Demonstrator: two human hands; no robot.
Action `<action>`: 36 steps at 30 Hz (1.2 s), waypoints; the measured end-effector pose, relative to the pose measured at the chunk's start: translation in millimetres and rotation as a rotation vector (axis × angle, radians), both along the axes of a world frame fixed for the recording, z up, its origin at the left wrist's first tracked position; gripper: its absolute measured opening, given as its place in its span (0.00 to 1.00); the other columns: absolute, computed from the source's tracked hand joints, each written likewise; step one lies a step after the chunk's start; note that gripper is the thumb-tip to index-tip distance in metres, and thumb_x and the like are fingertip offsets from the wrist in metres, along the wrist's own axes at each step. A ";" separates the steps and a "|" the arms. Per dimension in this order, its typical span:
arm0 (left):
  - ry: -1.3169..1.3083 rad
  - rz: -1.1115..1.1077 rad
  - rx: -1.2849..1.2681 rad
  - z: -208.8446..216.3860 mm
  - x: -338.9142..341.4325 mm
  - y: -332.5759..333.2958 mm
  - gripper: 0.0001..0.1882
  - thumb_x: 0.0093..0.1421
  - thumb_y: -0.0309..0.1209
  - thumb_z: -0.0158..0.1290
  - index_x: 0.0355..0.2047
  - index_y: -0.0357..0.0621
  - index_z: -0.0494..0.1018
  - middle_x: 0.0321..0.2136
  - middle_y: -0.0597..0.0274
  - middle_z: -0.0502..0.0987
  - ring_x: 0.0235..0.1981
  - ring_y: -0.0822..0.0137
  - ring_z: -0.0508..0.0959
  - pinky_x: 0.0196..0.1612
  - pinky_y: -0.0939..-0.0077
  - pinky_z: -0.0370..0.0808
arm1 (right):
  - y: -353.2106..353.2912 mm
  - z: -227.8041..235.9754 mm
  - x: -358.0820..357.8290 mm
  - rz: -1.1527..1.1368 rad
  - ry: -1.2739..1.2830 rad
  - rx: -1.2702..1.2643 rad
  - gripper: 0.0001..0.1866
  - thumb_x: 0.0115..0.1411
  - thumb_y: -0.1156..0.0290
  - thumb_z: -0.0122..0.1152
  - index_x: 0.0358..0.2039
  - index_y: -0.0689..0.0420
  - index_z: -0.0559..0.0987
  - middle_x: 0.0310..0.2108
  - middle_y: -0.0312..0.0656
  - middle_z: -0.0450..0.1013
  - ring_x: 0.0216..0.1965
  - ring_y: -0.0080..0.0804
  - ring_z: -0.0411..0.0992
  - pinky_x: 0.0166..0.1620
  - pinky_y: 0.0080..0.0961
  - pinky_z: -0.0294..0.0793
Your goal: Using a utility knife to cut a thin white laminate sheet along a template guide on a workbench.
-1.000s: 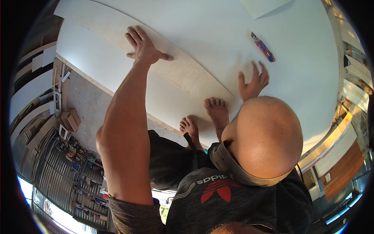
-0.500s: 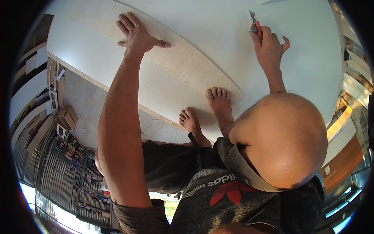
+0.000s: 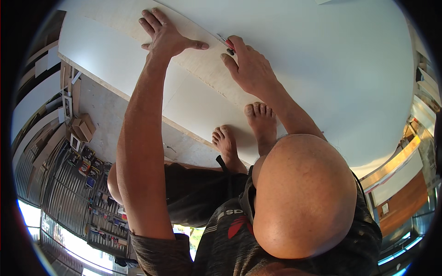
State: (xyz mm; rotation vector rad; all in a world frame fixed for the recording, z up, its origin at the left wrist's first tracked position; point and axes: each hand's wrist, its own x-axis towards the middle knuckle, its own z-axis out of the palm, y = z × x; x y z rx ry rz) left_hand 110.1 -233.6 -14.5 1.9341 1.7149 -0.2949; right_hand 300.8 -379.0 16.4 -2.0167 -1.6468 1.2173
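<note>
My left hand [image 3: 165, 39] lies spread and flat on a long, pale wooden strip [image 3: 198, 73], pressing it against a large white sheet [image 3: 322, 60]. In my right hand [image 3: 251, 66] is a red utility knife [image 3: 229, 45], its blade pointing away and to the left. The blade tip sits at the strip's far edge, to the right of my left thumb; whether it touches the sheet I cannot tell. My bare feet [image 3: 261, 120] rest on the board, one of them by the strip's near right end.
Concrete floor [image 3: 103, 108] shows beyond the board's near left edge. Cardboard boxes [image 3: 83, 128] and a rack of small goods [image 3: 108, 221] stand at the left. Boards [image 3: 43, 64] lean along the left side. More panels [image 3: 403, 202] stand at the right.
My right hand has brought the utility knife leftward and slightly nearer, from over the open sheet to the strip's edge. My left hand stays spread in nearly the same place.
</note>
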 end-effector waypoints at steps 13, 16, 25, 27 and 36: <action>-0.017 -0.009 0.007 -8.8 -2.2 0.5 0.98 0.18 0.64 0.80 0.72 0.35 0.22 0.73 0.34 0.17 0.74 0.38 0.17 0.60 0.09 0.43 | 14.2 10.0 -2.6 0.200 -0.220 -0.063 0.21 0.74 0.58 0.50 0.62 0.51 0.64 0.23 0.50 0.76 0.23 0.49 0.78 0.26 0.45 0.78; -0.010 0.004 -0.015 -9.7 -1.4 2.1 0.98 0.18 0.63 0.80 0.72 0.36 0.20 0.72 0.35 0.15 0.74 0.39 0.15 0.59 0.09 0.42 | 19.5 11.3 -1.4 0.222 -0.209 -0.138 0.20 0.74 0.59 0.50 0.62 0.51 0.64 0.20 0.47 0.76 0.22 0.49 0.78 0.25 0.45 0.78; 0.022 0.065 -0.048 5.0 12.4 -0.1 0.98 0.17 0.57 0.83 0.73 0.44 0.19 0.73 0.41 0.14 0.75 0.40 0.17 0.60 0.07 0.43 | 14.4 13.3 1.4 0.227 -0.219 -0.171 0.19 0.73 0.59 0.50 0.61 0.49 0.65 0.19 0.46 0.75 0.22 0.49 0.78 0.25 0.46 0.77; 0.079 0.126 -0.096 9.5 15.2 1.3 0.99 0.16 0.53 0.84 0.75 0.51 0.18 0.75 0.49 0.13 0.75 0.42 0.18 0.62 0.07 0.42 | 8.2 16.1 4.7 0.225 -0.223 -0.213 0.20 0.74 0.59 0.50 0.62 0.49 0.64 0.20 0.47 0.75 0.22 0.49 0.78 0.24 0.46 0.77; 0.077 0.155 -0.045 15.2 19.8 -4.5 0.97 0.15 0.53 0.84 0.76 0.45 0.25 0.76 0.46 0.21 0.77 0.45 0.25 0.64 0.11 0.45 | 7.7 18.6 8.4 0.173 -0.197 -0.118 0.18 0.73 0.60 0.50 0.60 0.50 0.66 0.20 0.49 0.75 0.21 0.51 0.78 0.25 0.48 0.77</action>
